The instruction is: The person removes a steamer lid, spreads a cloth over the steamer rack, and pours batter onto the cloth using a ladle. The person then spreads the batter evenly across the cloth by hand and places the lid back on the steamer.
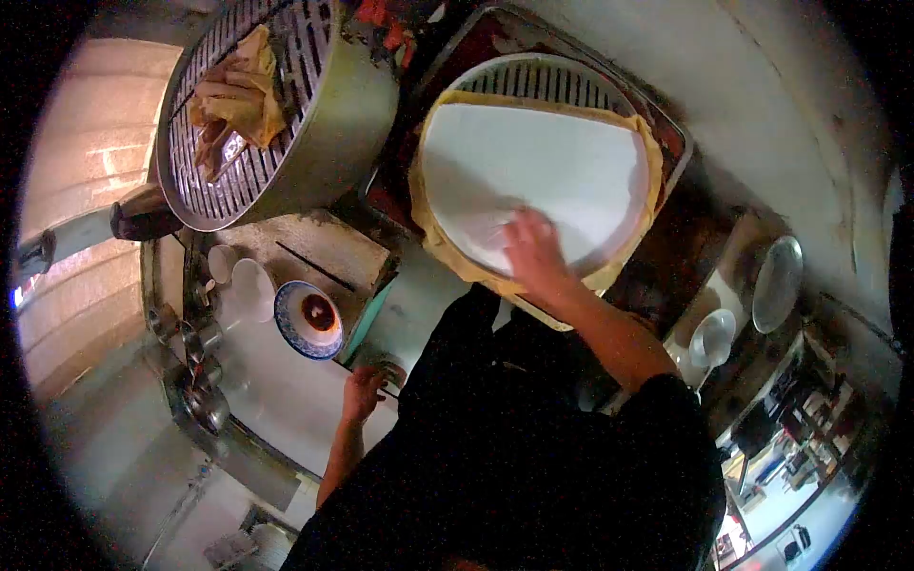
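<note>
A round steamer tray (555, 81) lined with yellowish cloth (650, 176) holds a broad, smooth white layer (533, 162); its far edge leaves a strip of slats bare. My right hand (538, 252) is over the near part of this layer, fingers pointing down at it. The fingertips are blurred, so contact and grip are unclear. Lower left, my left hand (362, 392) is closed at the edge of the white counter, its fingers curled round something small and dark that I cannot make out. Near it stands a blue-rimmed bowl (309, 320) with dark reddish sauce.
On the left a large pot with a slatted top (286, 105) carries a crumpled yellowish cloth (243, 95). A thin dark stick (314, 265) lies on a board beside white bowls (252, 287). Metal ladles and cups (202, 381) sit further left. A pale bowl (712, 338) and metal plate (778, 284) are on the right.
</note>
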Available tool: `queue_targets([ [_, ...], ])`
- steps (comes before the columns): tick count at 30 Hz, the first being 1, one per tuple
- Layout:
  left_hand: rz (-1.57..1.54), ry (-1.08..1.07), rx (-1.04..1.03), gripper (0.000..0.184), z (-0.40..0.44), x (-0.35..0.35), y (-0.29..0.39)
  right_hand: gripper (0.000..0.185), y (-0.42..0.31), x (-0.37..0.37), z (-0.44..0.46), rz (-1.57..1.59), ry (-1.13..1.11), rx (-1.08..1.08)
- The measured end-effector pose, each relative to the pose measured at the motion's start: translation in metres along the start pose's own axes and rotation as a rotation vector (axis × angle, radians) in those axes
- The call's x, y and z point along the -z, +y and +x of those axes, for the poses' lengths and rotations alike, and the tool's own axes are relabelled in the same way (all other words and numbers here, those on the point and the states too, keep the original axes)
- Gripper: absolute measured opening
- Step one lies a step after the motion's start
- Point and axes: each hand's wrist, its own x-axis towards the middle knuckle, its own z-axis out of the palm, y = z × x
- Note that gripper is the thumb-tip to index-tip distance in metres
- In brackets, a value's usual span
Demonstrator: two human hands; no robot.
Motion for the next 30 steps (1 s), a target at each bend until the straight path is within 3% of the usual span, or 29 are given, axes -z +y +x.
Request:
queue_targets([
  [1, 0.042, -0.010, 0.012, 0.032, 0.000, -0.002, 0.006, 0.045, 0.007, 0.010, -0.014, -0.039, 0.089, -0.080],
  [3, 0.054, -0.051, 0.011, 0.033, 0.007, -0.006, 0.008, 0.047, 0.009, 0.016, -0.031, 0.024, 0.000, -0.203],
  [4, 0.148, -0.120, -0.210, 0.033, 0.014, -0.002, -0.002, 0.049, -0.003, 0.009, -0.036, 0.049, -0.016, -0.166],
  [6, 0.249, -0.201, -0.434, 0.032, 0.030, 0.003, -0.019, 0.057, -0.032, 0.002, -0.044, 0.086, -0.017, -0.084],
  [9, 0.195, -0.246, -0.443, 0.032, 0.045, 0.010, -0.018, 0.058, -0.037, 0.006, -0.053, 0.129, -0.016, -0.128],
  [10, 0.299, -0.231, -0.433, 0.033, 0.046, 0.014, -0.017, 0.060, -0.030, 0.018, -0.058, 0.074, -0.094, -0.238],
  [12, 0.403, -0.221, -0.424, 0.033, 0.042, 0.010, -0.012, 0.061, -0.014, 0.019, -0.068, 0.050, -0.043, -0.361],
  [13, 0.370, -0.174, -0.245, 0.035, 0.027, -0.002, 0.016, 0.061, -0.010, 0.020, -0.074, 0.027, 0.007, -0.482],
  [14, 0.334, -0.125, -0.071, 0.036, 0.020, -0.011, 0.034, 0.062, -0.018, 0.027, -0.078, -0.047, -0.017, -0.409],
  [15, 0.339, -0.132, -0.078, 0.036, 0.022, -0.012, 0.033, 0.063, -0.026, 0.034, -0.081, -0.122, -0.035, -0.334],
  [17, 0.281, -0.167, -0.127, 0.037, 0.023, -0.010, 0.029, 0.069, -0.032, 0.016, -0.083, 0.110, -0.168, -0.313],
  [19, 0.362, -0.144, -0.208, 0.037, 0.021, -0.012, 0.034, 0.071, -0.024, 0.009, -0.085, 0.043, -0.149, -0.352],
  [21, 0.439, -0.120, -0.293, 0.036, 0.024, -0.013, 0.037, 0.070, 0.004, 0.013, -0.086, -0.046, -0.063, -0.541],
  [23, 0.312, -0.137, -0.094, 0.035, 0.030, -0.005, 0.028, 0.071, 0.033, 0.015, -0.075, -0.103, -0.004, -0.559],
  [24, 0.314, -0.138, -0.098, 0.035, 0.043, 0.006, 0.013, 0.072, 0.044, 0.022, -0.063, -0.120, 0.020, -0.632],
  [25, 0.623, -0.163, -0.217, 0.033, 0.065, 0.020, -0.011, 0.073, 0.055, 0.028, -0.053, -0.136, 0.042, -0.705],
  [27, 0.933, -0.183, -0.337, 0.032, 0.071, 0.026, -0.018, 0.072, 0.075, 0.038, -0.036, -0.120, 0.084, -0.741],
  [29, 0.325, -0.175, -0.145, 0.029, 0.055, 0.020, -0.007, 0.071, 0.086, 0.041, -0.020, -0.106, 0.127, -0.771],
  [30, 0.322, -0.169, -0.144, 0.029, 0.054, 0.020, -0.008, 0.071, 0.085, 0.040, -0.010, -0.074, 0.130, -0.722],
])
